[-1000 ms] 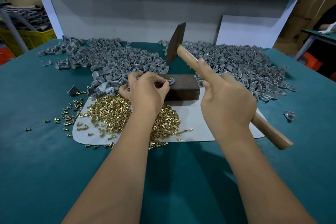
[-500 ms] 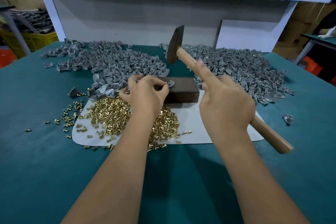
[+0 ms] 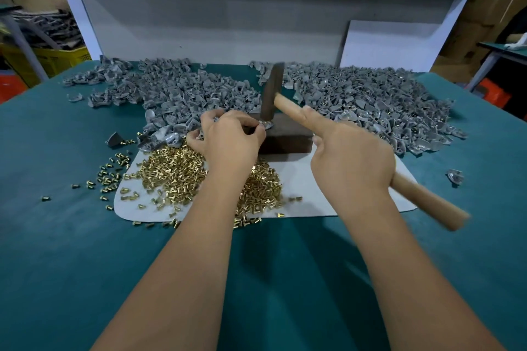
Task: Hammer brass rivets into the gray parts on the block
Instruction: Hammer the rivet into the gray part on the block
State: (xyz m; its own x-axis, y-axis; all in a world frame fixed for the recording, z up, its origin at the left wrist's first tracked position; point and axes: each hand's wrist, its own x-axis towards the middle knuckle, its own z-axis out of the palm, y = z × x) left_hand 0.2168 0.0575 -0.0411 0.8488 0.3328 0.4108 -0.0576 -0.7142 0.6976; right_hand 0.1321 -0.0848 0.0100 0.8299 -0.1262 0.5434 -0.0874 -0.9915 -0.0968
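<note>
— Rivets (image 3: pixel 182 177) are lying in a brass heap on the white mat (image 3: pixel 302 196), near the middle of the bench (image 3: pixel 57 251), with strays spilling off the mat's left edge onto the green top.

— And the part being worked?

— One gray part (image 3: pixel 266 124) is sitting on the dark block (image 3: pixel 288 141), at the block's left end. The block is resting on the far edge of the mat, just behind the heap.

— What is the left hand (image 3: pixel 228 141) doing?

— It is curling over the block's left end and pinching the part at its fingertips. Whether a rivet is sitting in the part, I cannot tell; it is too small.

— The right hand (image 3: pixel 352 164)?

— It is gripping the hammer (image 3: pixel 273 94) by its wooden handle, forefinger stretching along the shaft. The handle's butt is sticking out past the wrist toward the right edge, blurred. The dark head is standing upright with its lower face right at the part; touching or just above, I cannot tell.

— What is lying beyond?

— Gray parts are piling up in two broad heaps along the far edge, a left pile (image 3: pixel 176 91) and a right pile (image 3: pixel 365 102), the hammer head showing between them. A loose part (image 3: pixel 454 175) is lying alone toward the right edge, and a dark wedge (image 3: pixel 114 139) is sitting left of the mat.
</note>
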